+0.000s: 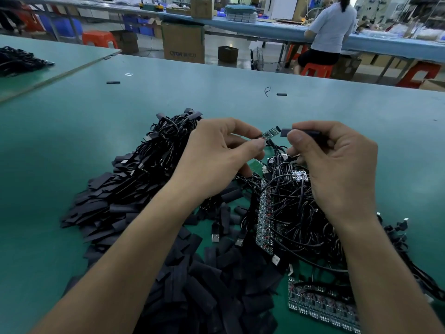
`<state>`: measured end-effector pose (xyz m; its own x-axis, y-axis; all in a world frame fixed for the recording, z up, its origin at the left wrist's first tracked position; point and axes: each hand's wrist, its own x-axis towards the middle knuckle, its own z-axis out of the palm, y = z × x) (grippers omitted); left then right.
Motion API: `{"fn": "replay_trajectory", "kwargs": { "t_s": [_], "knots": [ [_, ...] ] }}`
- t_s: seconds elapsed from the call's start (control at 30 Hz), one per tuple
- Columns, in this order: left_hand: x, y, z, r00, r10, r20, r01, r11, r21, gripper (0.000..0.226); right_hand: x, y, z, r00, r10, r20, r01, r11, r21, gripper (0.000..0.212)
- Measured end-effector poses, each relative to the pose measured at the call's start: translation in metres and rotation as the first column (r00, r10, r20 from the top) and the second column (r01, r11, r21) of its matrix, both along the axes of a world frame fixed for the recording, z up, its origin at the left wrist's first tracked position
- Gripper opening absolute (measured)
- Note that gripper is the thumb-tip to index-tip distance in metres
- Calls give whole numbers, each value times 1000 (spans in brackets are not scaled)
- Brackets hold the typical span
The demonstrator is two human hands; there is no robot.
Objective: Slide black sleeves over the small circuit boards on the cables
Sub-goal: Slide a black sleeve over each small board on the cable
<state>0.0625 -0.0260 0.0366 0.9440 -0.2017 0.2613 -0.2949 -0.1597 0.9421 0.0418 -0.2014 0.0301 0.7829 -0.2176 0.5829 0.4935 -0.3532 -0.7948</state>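
Light was even and rather dim, from overhead, giving the green worktop (72, 145) a dull sheen and soft shadows. The circuit board (271, 133) and black sleeve (285, 132) in the left hand (216, 155) and right hand (337, 165) were sharp; edges bowed from the wide lens

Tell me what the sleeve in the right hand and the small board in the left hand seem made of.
Sleeve: matte black, flattened tube with an open end, probably soft plastic, maybe heat-shrink. Board: thin rigid green panel carrying tiny parts, likely ordinary circuit-board laminate.
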Motion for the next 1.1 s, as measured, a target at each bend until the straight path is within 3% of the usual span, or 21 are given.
{"fn": "replay_trajectory", "kwargs": {
  "t_s": [0.47, 0.87, 1.1],
  "knots": [
    [-1, 1, 1, 999, -46, -11, 46, 999, -15, 2, -3, 1, 2, 999, -42, 7, 42, 998, -55, 19],
    [1, 7, 2, 994, -106, -28, 106, 994, 13, 7, -6, -11, 6, 1000, -19, 6, 20, 972, -235, 25],
    [3, 10, 1, 984, -174, -31, 176, 982, 73, 12, -8, -13, 8, 983, 146, -111, -169, 953, -250, 19]
  ]
}}
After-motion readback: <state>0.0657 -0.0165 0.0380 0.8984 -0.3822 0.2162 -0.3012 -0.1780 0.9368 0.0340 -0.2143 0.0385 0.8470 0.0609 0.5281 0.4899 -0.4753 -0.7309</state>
